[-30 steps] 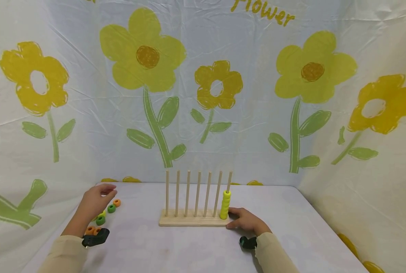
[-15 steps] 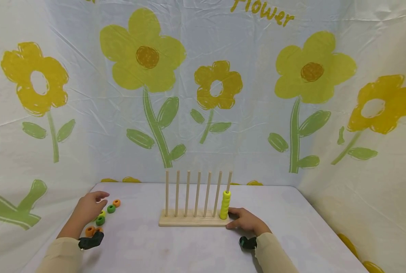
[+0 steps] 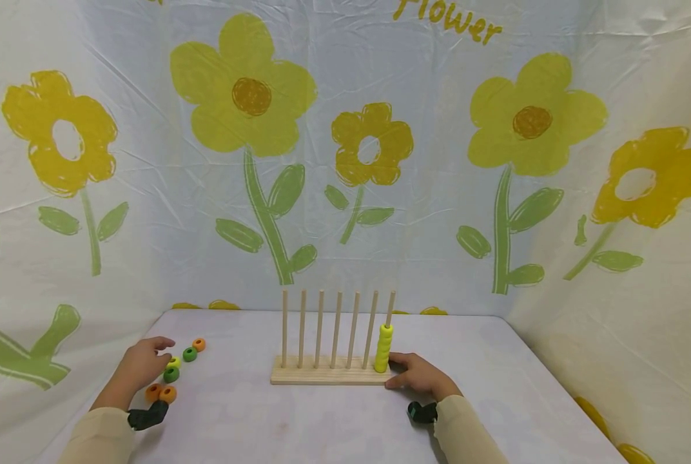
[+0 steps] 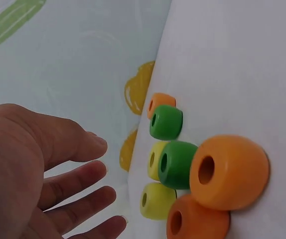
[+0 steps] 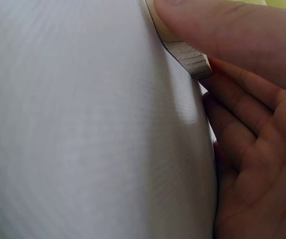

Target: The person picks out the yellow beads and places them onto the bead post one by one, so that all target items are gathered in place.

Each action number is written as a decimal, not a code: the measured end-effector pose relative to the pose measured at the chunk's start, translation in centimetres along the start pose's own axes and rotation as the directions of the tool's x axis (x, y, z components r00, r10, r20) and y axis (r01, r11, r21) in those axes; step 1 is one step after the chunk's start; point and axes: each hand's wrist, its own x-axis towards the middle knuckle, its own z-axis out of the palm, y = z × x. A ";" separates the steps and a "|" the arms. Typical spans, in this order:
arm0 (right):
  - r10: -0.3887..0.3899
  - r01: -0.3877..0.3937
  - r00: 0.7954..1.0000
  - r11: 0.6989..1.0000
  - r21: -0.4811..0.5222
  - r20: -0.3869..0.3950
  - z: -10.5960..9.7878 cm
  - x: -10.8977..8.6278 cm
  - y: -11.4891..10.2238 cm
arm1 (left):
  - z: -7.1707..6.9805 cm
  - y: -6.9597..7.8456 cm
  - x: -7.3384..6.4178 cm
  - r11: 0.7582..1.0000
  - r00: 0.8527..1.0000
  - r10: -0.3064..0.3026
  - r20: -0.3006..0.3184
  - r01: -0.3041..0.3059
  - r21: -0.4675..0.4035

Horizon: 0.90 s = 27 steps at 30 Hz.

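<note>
My left hand [image 3: 135, 367] hovers over loose wooden beads at the table's left side, fingers spread and holding nothing. In the left wrist view these are orange beads [image 4: 232, 172], green beads [image 4: 167, 122] and yellow beads [image 4: 158, 201], all with holes. My right hand [image 3: 418, 375] grips the right end of a wooden peg rack [image 3: 328, 376], thumb in front and fingers behind. The right wrist view shows the thumb on the base's end [image 5: 190, 59]. Yellow beads [image 3: 383, 351] are stacked on the rightmost peg; the other pegs are bare.
A pale cloth-covered table [image 3: 322, 425] extends around the rack. Behind it hangs a flower-printed curtain [image 3: 427, 258], which also runs along both sides. The table's back edge lies close behind the rack.
My left hand has moved left and nearer to me, lowering toward the beads and uncovering more of them. The right hand, rack and yellow stack stay where they were.
</note>
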 end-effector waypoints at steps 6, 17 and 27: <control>0.009 -0.009 1.000 1.000 0.003 -0.005 -0.1 0.0 -0.1 | 0.4 -1.0 0.3 0.999 0.999 -0.050 0.004 0.050 -0.009; 0.014 -0.014 1.000 1.000 0.014 -0.002 0.1 0.0 0.0 | 0.9 -2.6 0.6 0.998 0.997 -0.062 0.038 0.062 -0.009; -0.008 0.008 1.000 1.000 0.008 -0.018 -0.1 -0.1 0.1 | 1.3 -3.5 1.0 0.996 0.995 -0.090 0.046 0.090 -0.012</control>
